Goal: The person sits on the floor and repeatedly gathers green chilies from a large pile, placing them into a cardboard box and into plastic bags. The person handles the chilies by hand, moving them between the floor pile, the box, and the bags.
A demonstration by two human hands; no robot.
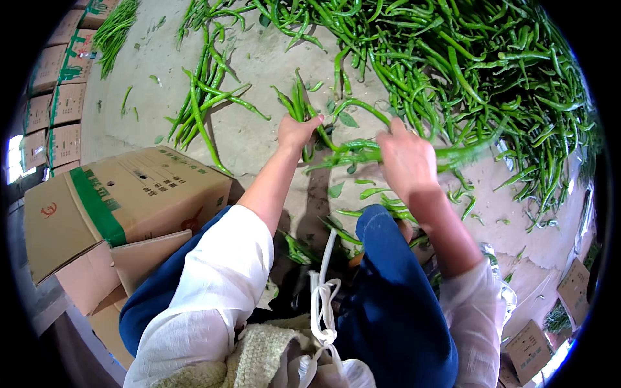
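Note:
My left hand is closed around a few long green chili peppers, whose ends stick out beyond the fingers. To its right, my right hand grips a bunch of long green peppers lying crosswise, blurred at their right end. One curved pepper reaches from near my right fingers towards the left. Beyond my right hand spreads a large heap of green peppers. A smaller loose group of peppers lies on the floor left of my left hand.
An open cardboard box with green tape lies by my left leg. Stacked cartons line the far left, near another pepper pile. Loose peppers and leaves lie around my knees. More cardboard boxes are at the lower right.

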